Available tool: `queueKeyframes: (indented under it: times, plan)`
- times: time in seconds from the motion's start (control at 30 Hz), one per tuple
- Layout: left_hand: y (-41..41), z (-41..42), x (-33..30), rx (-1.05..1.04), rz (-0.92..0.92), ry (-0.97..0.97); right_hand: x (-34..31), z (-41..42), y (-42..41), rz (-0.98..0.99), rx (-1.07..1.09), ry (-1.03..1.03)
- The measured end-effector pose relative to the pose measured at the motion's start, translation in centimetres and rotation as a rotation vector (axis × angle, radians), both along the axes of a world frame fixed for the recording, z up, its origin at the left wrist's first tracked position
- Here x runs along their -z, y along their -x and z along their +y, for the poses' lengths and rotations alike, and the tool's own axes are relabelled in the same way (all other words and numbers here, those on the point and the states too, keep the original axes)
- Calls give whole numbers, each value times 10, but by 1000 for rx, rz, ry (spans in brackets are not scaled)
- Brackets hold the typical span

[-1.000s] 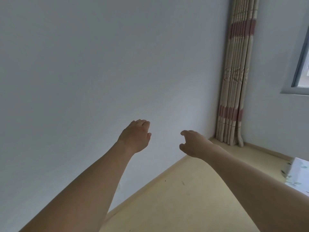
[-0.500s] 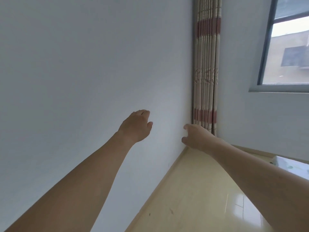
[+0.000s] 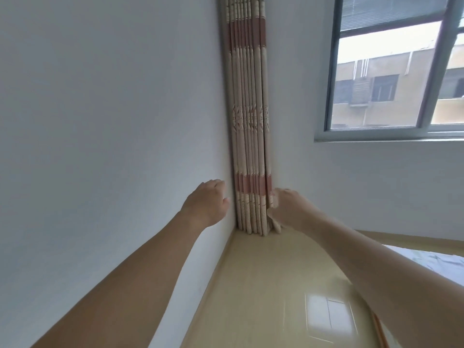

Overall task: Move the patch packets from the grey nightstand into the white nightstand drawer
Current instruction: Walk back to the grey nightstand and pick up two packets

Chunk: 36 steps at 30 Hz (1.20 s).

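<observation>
1. Presently, both arms extend forward toward the far room corner; the left hand (image 3: pixel 206 204) and right hand (image 3: pixel 288 209) are level with each other and apart
2. Left hand: back facing the camera, fingers loosely curled, holding nothing
3. Right hand: fingers loosely curled, holding nothing, in front of the lower curtain (image 3: pixel 251 121)
4. Curtain: gathered in pleats, beige with red bands, hanging in the far corner down to the floor (image 3: pixel 263 285)
5. Window (image 3: pixel 391 71): far right, upper area
6. Bedding edge (image 3: pixel 431 259): near right
7. Patch packets and both nightstands: not in view; location cannot be told
</observation>
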State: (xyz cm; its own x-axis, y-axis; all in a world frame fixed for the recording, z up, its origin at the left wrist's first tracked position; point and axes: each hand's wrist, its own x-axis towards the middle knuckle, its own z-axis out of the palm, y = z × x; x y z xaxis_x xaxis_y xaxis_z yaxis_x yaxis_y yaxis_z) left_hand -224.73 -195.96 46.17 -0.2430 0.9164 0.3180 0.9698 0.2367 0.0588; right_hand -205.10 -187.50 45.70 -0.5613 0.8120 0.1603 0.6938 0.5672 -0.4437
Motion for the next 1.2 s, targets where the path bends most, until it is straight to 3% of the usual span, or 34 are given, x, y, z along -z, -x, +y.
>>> queueKeyframes:
  times: [0.17, 0.4, 0.57, 0.73, 1.03, 1.2]
  plan:
    - [25, 150, -25, 110, -23, -63, -29, 129, 17, 66, 109, -41]
    - [49, 348, -20, 293, -36, -59, -3, 303, 44, -11, 249, 26]
    - [89, 497, -12, 388, 98, -23, 12, 444, 67, -35, 324, 17]
    - [120, 658, -42, 419, 78, -64, -14, 588, 75, -13, 442, -21]
    - [48, 923, -17, 614, -72, -9, -7, 802, 25, -20, 621, 22]
    - [-13, 1063, -6, 735, -59, 1, 7, 931, -34, -54, 721, 14]
